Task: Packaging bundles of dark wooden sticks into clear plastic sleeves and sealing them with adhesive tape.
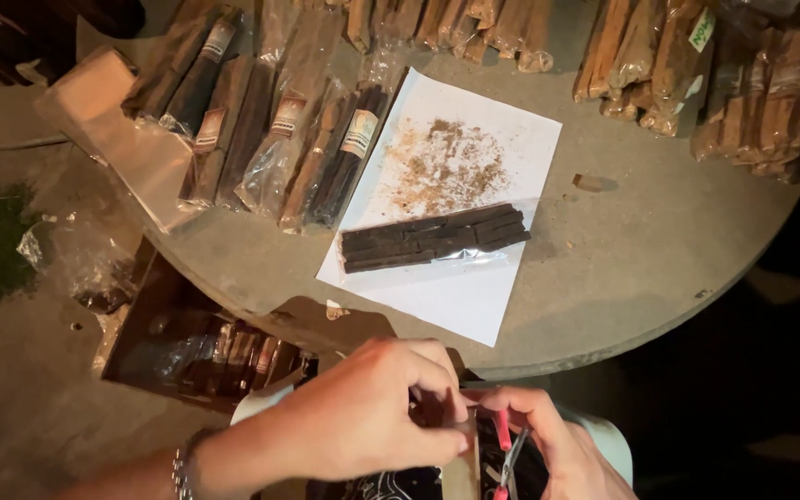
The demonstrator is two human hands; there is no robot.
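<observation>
Head view, looking down over a round bench (pixel 659 268) toward the person's lap. At the near edge the left hand (pixel 372 417) has its fingers pressed together, pinching a small item at the fingertips; the item is mostly hidden and cannot be identified. The right hand (pixel 548 444) is closed around a pair of scissors (pixel 507 454) with red handles, held just beside the left fingertips, the two hands almost touching. Whatever is pinched appears small, thin and light, so a fingertip grip near its end looks adequate; a firmer squeeze seems unnecessary.

Just beyond the hands, on a white sheet of paper (pixel 456 296), lies a clear bag of dark sticks (pixel 432 238), lying crosswise. The sticks look stiff, dry and brittle, the film around them thin and slippery; the bag would probably handle best supported along its length rather than lifted by one corner. Brown crumbs (pixel 442 167) are scattered on the far half of the paper, which suggests the material flakes easily.

To the far left, a row of similar labelled packets (pixel 270 139) leans across the bench. Paler bundled sticks (pixel 696 74) lie along the far right edge. Below the bench at near left, an open box (pixel 187 343) holds further packets, with crumpled plastic (pixel 85 259) beside it on the floor.
</observation>
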